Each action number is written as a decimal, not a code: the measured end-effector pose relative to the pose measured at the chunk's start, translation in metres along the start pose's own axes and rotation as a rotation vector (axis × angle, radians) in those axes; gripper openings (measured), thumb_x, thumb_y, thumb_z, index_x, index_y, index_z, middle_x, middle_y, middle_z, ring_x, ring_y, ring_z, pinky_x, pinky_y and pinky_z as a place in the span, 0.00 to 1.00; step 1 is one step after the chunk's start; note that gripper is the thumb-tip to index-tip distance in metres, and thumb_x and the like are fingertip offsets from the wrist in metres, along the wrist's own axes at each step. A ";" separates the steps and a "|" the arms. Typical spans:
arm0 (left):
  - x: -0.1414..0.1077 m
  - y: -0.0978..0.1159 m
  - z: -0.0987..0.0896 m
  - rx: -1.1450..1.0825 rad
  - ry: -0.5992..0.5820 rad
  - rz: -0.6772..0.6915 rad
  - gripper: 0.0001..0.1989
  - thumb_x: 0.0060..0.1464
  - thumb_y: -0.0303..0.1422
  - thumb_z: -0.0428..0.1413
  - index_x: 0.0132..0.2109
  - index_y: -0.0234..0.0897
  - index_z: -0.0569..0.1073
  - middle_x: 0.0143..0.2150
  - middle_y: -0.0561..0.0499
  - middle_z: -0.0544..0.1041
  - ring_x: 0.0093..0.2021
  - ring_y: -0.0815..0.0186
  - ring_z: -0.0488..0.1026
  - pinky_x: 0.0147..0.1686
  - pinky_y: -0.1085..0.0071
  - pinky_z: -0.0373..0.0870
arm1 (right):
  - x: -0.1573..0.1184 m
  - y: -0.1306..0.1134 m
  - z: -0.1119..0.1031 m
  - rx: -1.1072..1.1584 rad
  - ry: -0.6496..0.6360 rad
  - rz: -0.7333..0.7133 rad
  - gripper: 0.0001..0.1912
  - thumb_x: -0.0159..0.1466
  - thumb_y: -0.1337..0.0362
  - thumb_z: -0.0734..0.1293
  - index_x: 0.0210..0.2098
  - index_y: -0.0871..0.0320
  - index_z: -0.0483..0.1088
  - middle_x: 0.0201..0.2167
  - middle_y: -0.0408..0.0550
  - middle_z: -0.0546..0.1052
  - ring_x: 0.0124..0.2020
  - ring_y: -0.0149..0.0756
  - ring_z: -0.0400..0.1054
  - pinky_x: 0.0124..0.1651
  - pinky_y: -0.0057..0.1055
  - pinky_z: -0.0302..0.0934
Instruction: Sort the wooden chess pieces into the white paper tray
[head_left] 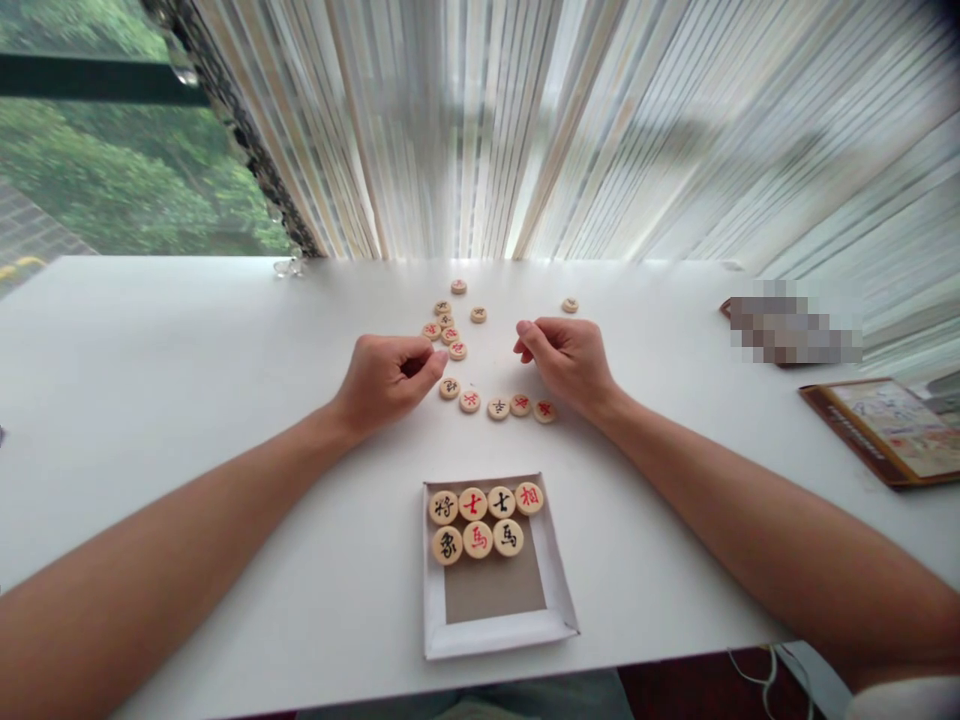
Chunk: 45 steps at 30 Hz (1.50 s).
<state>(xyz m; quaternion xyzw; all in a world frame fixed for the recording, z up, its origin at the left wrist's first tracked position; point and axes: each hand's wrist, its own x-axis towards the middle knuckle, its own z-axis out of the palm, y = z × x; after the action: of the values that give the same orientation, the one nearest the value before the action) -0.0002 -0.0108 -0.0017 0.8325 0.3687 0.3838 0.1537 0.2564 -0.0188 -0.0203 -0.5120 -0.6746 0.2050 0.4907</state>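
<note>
My left hand is closed, thumb against curled fingers, over the white table beside a cluster of round wooden chess pieces. Whatever it may hold is hidden. My right hand is also closed, its fingers curled and their inside out of sight, right of the cluster. Between and below the hands, a curved row of pieces lies on the table. Nearer the front edge sits a shallow white box with a row of upper pieces and a second row of 3, marked in red or black.
One piece lies apart behind my right hand. On the right of the table are a brown-edged framed picture and a blurred object. Striped curtains hang behind the table, and a window is at the left.
</note>
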 end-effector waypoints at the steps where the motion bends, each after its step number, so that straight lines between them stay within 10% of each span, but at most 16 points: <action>1: 0.000 0.000 0.000 -0.003 -0.002 -0.003 0.22 0.62 0.35 0.55 0.21 0.38 0.58 0.19 0.58 0.53 0.21 0.72 0.50 0.24 0.70 0.48 | 0.000 0.001 0.000 0.007 -0.001 0.000 0.28 0.71 0.44 0.66 0.23 0.57 0.75 0.19 0.46 0.78 0.21 0.35 0.71 0.29 0.32 0.60; 17: 0.000 -0.002 0.001 -0.009 -0.008 -0.002 0.23 0.63 0.35 0.55 0.21 0.37 0.59 0.19 0.58 0.54 0.21 0.73 0.52 0.25 0.71 0.50 | 0.000 0.001 0.000 0.049 -0.030 0.059 0.28 0.70 0.44 0.67 0.23 0.58 0.77 0.18 0.46 0.77 0.20 0.33 0.68 0.26 0.30 0.59; 30: 0.004 -0.012 0.000 -0.015 0.208 -0.303 0.11 0.62 0.36 0.56 0.32 0.36 0.77 0.25 0.54 0.76 0.25 0.68 0.69 0.28 0.72 0.63 | 0.004 0.009 0.001 0.229 0.026 0.237 0.28 0.67 0.42 0.70 0.24 0.59 0.78 0.19 0.47 0.76 0.19 0.30 0.62 0.23 0.29 0.55; 45: 0.007 -0.022 0.001 -0.092 0.178 -0.447 0.10 0.52 0.30 0.56 0.40 0.36 0.80 0.37 0.50 0.83 0.32 0.65 0.75 0.33 0.69 0.68 | 0.009 0.006 0.000 0.557 0.113 0.380 0.21 0.64 0.46 0.67 0.33 0.59 0.77 0.24 0.47 0.77 0.18 0.30 0.63 0.18 0.28 0.49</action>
<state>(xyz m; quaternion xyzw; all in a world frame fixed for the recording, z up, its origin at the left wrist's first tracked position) -0.0069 0.0092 -0.0102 0.6854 0.5378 0.4287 0.2395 0.2588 -0.0084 -0.0206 -0.4855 -0.4569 0.4404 0.6014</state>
